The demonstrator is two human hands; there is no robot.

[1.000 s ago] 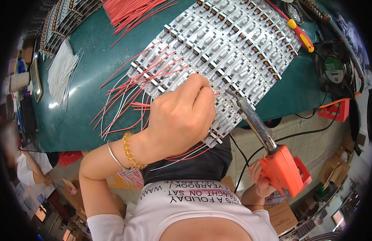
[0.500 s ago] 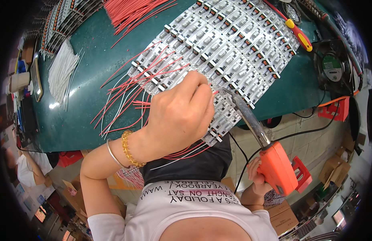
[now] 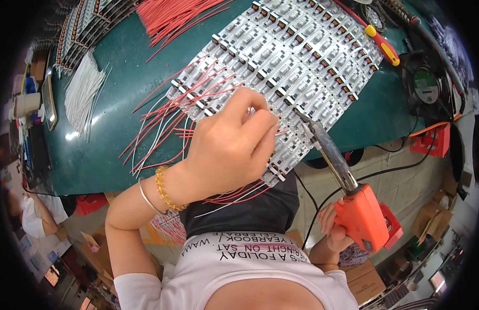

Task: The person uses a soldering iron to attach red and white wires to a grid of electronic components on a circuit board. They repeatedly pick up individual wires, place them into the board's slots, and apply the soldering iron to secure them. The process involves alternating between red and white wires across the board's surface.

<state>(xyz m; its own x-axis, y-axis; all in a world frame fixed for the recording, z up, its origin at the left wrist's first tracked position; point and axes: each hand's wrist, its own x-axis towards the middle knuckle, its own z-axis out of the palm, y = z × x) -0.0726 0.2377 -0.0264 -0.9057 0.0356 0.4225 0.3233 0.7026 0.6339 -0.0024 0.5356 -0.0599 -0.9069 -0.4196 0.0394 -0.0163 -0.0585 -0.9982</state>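
A panel of small circuit boards (image 3: 286, 67) lies on the green table, with red and white wires (image 3: 172, 116) fanning out from its left part. Over the panel's near part, my left hand (image 3: 232, 139) is closed in a pinch on a thin red wire, whose tip shows just right of the fingers. Its fingertips are partly hidden behind the knuckles. Lower right, my right hand (image 3: 333, 227) grips an orange-red soldering gun (image 3: 364, 217). The gun's metal barrel slants up and left, with its tip over the boards right of my left hand.
Bundles of red wires (image 3: 172, 18) and white wires (image 3: 83, 95) lie on the table (image 3: 120, 67). Stacked board panels (image 3: 89, 31) stand far left. At the right are a red-and-yellow screwdriver (image 3: 381, 45) and a black fan (image 3: 425, 85). A black cable loops below the table edge.
The soldering gun has shifted slightly, its tip moving right and a little away from the red wire my left hand pinches. My left hand has barely moved.
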